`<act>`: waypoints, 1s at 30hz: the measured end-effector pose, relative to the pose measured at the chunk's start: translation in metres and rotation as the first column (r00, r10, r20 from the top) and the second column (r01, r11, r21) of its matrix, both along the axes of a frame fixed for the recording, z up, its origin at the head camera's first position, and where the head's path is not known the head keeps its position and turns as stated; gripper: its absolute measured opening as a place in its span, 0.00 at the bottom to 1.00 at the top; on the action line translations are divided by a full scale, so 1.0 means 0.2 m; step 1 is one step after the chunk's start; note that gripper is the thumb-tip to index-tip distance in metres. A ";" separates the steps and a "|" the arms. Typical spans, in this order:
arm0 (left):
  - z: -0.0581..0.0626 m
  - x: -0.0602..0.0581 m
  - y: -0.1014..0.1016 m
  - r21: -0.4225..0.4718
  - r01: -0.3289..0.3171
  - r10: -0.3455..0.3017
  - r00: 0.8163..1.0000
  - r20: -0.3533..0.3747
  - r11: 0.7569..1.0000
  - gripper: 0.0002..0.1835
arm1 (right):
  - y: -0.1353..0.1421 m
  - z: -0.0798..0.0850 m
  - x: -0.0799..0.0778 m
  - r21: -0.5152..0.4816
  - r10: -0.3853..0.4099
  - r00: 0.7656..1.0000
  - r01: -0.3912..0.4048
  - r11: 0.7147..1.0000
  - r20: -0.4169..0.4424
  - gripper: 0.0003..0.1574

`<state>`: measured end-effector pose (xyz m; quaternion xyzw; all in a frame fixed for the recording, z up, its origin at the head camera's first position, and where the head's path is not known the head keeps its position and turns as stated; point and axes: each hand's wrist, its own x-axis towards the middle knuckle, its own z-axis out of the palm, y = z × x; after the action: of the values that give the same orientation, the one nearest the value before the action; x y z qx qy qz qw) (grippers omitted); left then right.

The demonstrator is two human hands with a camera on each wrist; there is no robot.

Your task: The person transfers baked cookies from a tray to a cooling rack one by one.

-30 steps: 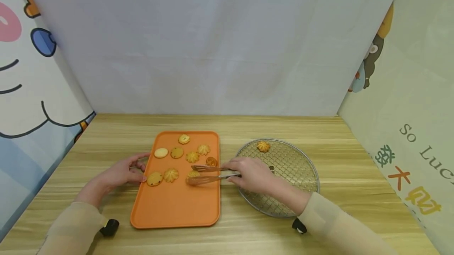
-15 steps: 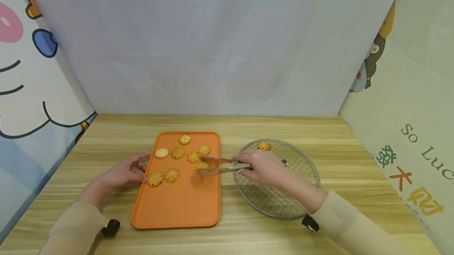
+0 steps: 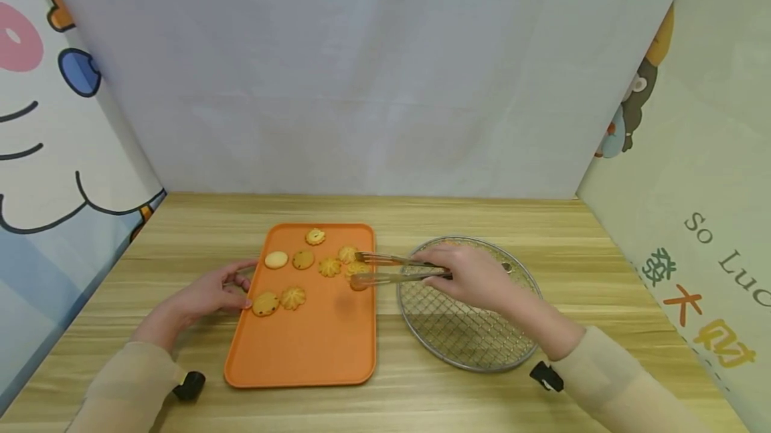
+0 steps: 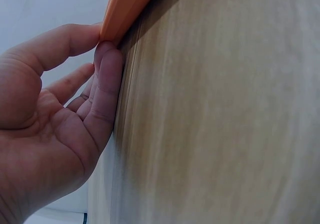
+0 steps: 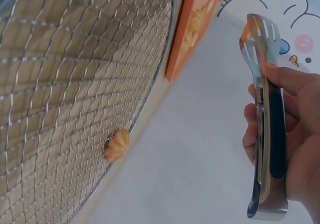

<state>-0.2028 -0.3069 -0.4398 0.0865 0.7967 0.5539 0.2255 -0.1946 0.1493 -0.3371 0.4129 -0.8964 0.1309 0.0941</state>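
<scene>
My left hand (image 3: 213,292) pinches the left rim of an orange tray (image 3: 301,353); in the left wrist view the thumb lies over the tray edge (image 4: 125,11) and curled fingers sit under it. My right hand (image 3: 472,277) grips metal tongs (image 5: 270,129) with dark handle inlays. Their slotted tips reach over the tray's right rim, with a yellow piped cookie (image 3: 355,268) seemingly held between them above the tray. Several other cookies lie on the tray, among them a plain oval cookie (image 3: 276,260), a fluted cookie (image 3: 293,298) and a dark-spotted cookie (image 3: 265,304).
Right of the tray lies a round wire mesh rack (image 3: 476,336), below my right hand. A fluted cookie (image 5: 117,146) rests near its rim, mostly hidden by the hand in the head view. The wooden table (image 3: 199,219) meets a pale cloth backdrop (image 3: 361,85).
My right hand and the tongs have moved right and slightly away, the piped cookie shifting with them from mid-tray toward the tray's right rim. My left hand stays at the tray edge.
</scene>
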 end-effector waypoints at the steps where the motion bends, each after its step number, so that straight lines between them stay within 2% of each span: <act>1: 0.00 0.00 0.00 0.000 0.000 0.000 1.000 -0.001 1.000 0.47 | 0.01 0.00 0.00 -0.008 0.004 1.000 -0.004 1.000 -0.004 0.24; 15: -0.01 -0.01 0.00 -0.020 -0.009 0.008 1.000 -0.010 1.000 0.46 | 0.16 0.02 -0.02 -0.064 0.014 1.000 -0.014 0.998 -0.008 0.27; 22: -0.02 -0.01 0.00 -0.020 -0.016 0.016 1.000 -0.003 1.000 0.46 | 0.24 0.01 -0.04 -0.091 0.013 0.999 -0.016 0.996 -0.031 0.26; 30: -0.02 -0.02 0.00 -0.013 -0.008 0.008 1.000 0.001 1.000 0.47 | 0.31 -0.03 -0.05 -0.095 -0.024 0.999 0.020 0.995 -0.042 0.26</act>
<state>-0.2064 -0.3068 -0.4439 0.0816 0.8006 0.5498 0.2240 -0.2052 0.2122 -0.3433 0.4007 -0.8915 0.1632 0.1345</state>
